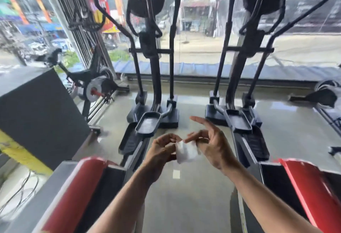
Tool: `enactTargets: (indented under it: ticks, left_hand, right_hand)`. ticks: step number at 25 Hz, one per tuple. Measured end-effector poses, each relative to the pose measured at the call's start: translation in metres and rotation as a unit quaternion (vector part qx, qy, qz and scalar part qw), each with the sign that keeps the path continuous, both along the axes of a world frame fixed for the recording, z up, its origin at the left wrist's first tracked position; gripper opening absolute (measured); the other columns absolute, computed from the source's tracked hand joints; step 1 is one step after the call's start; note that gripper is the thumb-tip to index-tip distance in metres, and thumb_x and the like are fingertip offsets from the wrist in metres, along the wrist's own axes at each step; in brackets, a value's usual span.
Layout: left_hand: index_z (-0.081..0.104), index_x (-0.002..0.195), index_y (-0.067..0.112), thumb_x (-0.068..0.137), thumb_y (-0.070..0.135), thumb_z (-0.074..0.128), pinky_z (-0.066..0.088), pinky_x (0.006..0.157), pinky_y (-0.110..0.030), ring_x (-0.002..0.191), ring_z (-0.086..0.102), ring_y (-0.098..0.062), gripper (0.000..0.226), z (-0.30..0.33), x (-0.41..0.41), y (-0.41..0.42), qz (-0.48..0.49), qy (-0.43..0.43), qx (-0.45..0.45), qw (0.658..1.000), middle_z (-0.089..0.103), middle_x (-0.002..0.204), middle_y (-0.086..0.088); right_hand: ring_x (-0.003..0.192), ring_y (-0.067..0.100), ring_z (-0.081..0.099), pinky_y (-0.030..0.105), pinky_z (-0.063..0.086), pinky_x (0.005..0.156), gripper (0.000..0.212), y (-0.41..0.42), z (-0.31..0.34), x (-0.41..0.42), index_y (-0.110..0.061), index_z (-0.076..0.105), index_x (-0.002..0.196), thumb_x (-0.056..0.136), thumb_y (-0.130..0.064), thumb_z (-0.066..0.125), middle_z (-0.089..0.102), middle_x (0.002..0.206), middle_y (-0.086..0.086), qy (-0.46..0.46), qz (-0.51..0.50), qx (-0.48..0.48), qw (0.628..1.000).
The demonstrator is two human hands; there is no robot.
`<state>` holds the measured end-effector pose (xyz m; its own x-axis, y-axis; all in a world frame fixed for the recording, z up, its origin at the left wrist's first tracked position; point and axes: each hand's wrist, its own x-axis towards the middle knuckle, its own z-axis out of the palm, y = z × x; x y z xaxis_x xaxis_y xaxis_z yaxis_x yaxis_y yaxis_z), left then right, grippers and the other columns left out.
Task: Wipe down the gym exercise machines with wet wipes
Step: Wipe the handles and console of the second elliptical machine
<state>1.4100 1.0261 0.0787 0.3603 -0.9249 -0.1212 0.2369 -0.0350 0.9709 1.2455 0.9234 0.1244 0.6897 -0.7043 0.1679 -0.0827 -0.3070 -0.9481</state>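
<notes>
A small white wet wipe (pixel 186 151) hangs between my two hands in the lower middle of the view. My left hand (pixel 162 148) pinches its left edge with curled fingers. My right hand (pixel 210 144) pinches the wipe's right edge with thumb and bent fingers, its index finger pointing up and left. Two black elliptical machines stand ahead facing a large window: the left elliptical (pixel 153 77) and the right elliptical (pixel 239 77). Both hands hover over the floor between the machines, touching neither.
Red rear covers of the ellipticals sit at the lower left (pixel 73 192) and lower right (pixel 310 186). A black box (pixel 40 114) with a yellow base stands at the left. A spin bike (pixel 94 88) is behind it. Another machine (pixel 323 94) is at the right edge.
</notes>
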Motion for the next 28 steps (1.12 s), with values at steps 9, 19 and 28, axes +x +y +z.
enactTargets:
  ticks: [9, 19, 28]
  left_hand:
    - [0.077, 0.099, 0.017, 0.086, 0.012, 0.061, 0.051, 0.06, -0.025, 0.075, 0.066, -0.019, 0.02, 0.065, 0.111, -0.162, -0.002, -0.097, -0.014, 0.995, 0.073, 0.087, -0.008]
    - [0.074, 0.107, 0.025, 0.088, 0.0, 0.08, 0.056, 0.061, -0.031, 0.067, 0.066, -0.012, 0.032, 0.082, 0.24, -0.383, 0.041, -0.198, -0.054, 0.978, 0.071, 0.084, -0.005]
    - [0.08, 0.087, 0.028, 0.095, 0.008, 0.073, 0.063, 0.074, -0.036, 0.076, 0.072, -0.011, 0.022, 0.098, 0.35, -0.525, 0.075, -0.203, -0.042, 0.975, 0.069, 0.091, -0.004]
  right_hand:
    - [0.091, 0.023, 0.072, 0.037, 0.059, 0.079, 0.013, -0.153, 0.035, 0.107, -0.028, 0.075, 0.099, 0.089, -0.02, 0.078, 0.077, 0.095, -0.003, 0.002, -0.055, 0.026, 0.998]
    - [0.091, 0.013, 0.074, 0.046, 0.061, 0.084, 0.019, -0.389, 0.035, 0.232, -0.029, 0.078, 0.105, 0.091, -0.016, 0.074, 0.078, 0.097, -0.01, 0.024, -0.056, -0.004, 0.998]
    - [0.095, 0.037, 0.073, 0.055, 0.06, 0.085, 0.008, -0.544, 0.049, 0.348, -0.003, 0.069, 0.097, 0.092, 0.004, 0.068, 0.072, 0.104, 0.021, -0.057, -0.01, 0.102, 0.993]
